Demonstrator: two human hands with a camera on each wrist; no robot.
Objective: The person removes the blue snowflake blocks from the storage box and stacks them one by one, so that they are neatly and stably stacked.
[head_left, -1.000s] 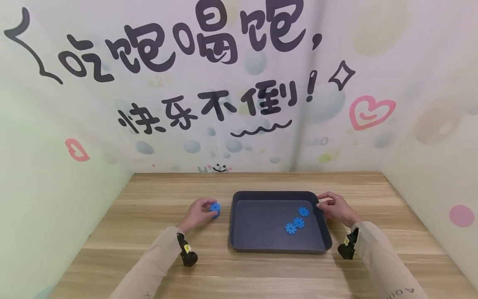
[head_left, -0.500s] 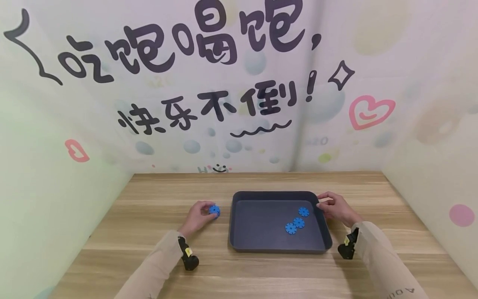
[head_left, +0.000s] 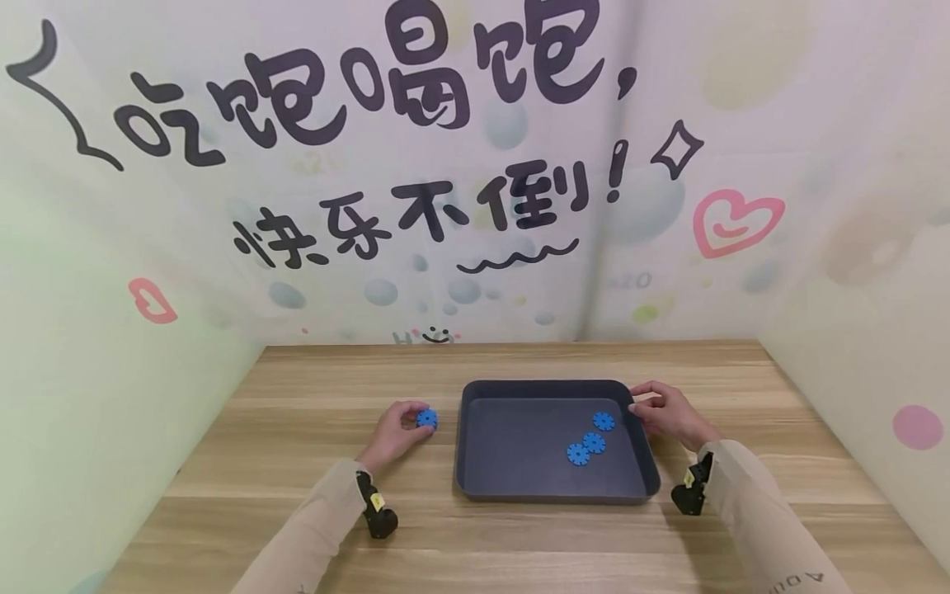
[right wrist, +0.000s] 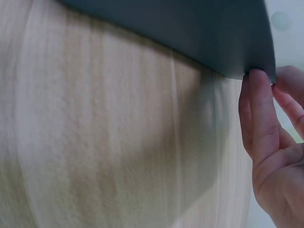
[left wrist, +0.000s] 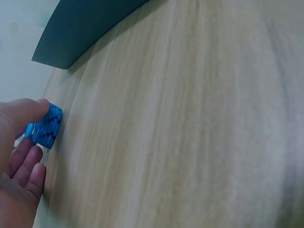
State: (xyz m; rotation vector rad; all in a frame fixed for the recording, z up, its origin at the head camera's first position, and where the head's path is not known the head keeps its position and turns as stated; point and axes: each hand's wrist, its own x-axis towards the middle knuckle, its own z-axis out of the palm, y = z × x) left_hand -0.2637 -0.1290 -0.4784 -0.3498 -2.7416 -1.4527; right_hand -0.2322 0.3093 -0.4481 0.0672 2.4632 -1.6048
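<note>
Beside the left of a dark grey tray (head_left: 519, 487), my left hand (head_left: 391, 433) pinches a small stack of blue notched discs (head_left: 426, 419) between thumb and fingers. The left wrist view shows the stacked discs (left wrist: 48, 126) edge-on, close to the tabletop, partly covered by the thumb. My right hand (head_left: 671, 415) holds the tray's right rim near its far corner. In the right wrist view, fingers (right wrist: 262, 109) lie against the outside of the tray wall (right wrist: 204, 38). Inside the tray, toward its right, lie 3 blue notched discs (head_left: 594, 443), flat and close together.
The wooden table (head_left: 297, 371) runs back to a printed white wall sheet (head_left: 356, 289), with pale walls at left and right. A black wrist camera (head_left: 378, 516) is strapped to the left wrist, another black camera (head_left: 690, 492) to the right.
My left hand has dropped slightly toward me with the discs, whose stack now looks more lined up. The right hand, the tray and the discs in it stay put.
</note>
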